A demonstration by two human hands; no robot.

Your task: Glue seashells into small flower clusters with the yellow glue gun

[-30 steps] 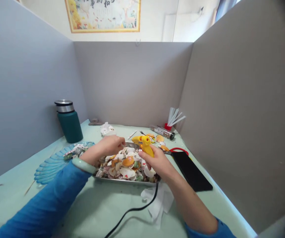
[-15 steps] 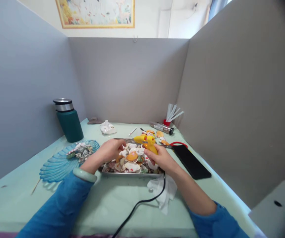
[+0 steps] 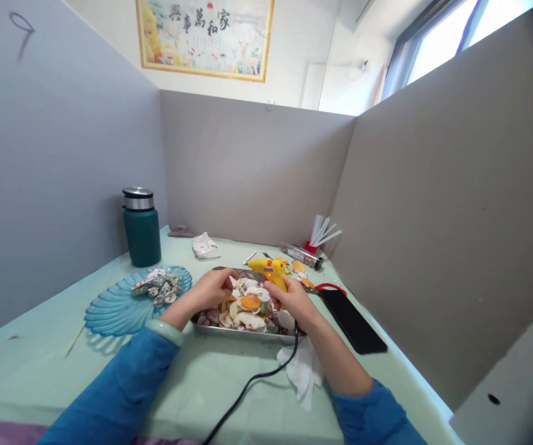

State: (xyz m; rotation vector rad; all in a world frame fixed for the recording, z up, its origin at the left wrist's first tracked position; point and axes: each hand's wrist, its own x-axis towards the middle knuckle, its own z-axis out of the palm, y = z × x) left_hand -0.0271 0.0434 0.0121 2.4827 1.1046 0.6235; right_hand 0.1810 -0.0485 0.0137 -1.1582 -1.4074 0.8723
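Observation:
My right hand (image 3: 291, 301) is wrapped round the grip of a yellow hot glue gun (image 3: 268, 267), whose nozzle points left. A black cord (image 3: 252, 381) runs from its grip toward the front edge. Under the gun, a metal tray (image 3: 247, 334) holds a heap of seashells (image 3: 251, 321), white, orange and brown. My left hand (image 3: 215, 288) hovers over the tray's left part, fingers bent together in a pinch just above the shells. What lies between those fingertips is too small to make out.
Left stand a blue shell-shaped plate (image 3: 109, 315) with a shell cluster (image 3: 157, 286) and a green bottle (image 3: 142, 238). To the right lie a black phone (image 3: 354, 321), red-handled scissors (image 3: 331, 287) and a clear tube (image 3: 303, 254). Glue sticks (image 3: 322, 230) stand behind; a tissue (image 3: 306, 374) lies in front.
The camera view has tilted and shifted, so more wall picture and window show. Both hands stay over the tray, the glue gun still in the right one. The left fingers have drawn closer together.

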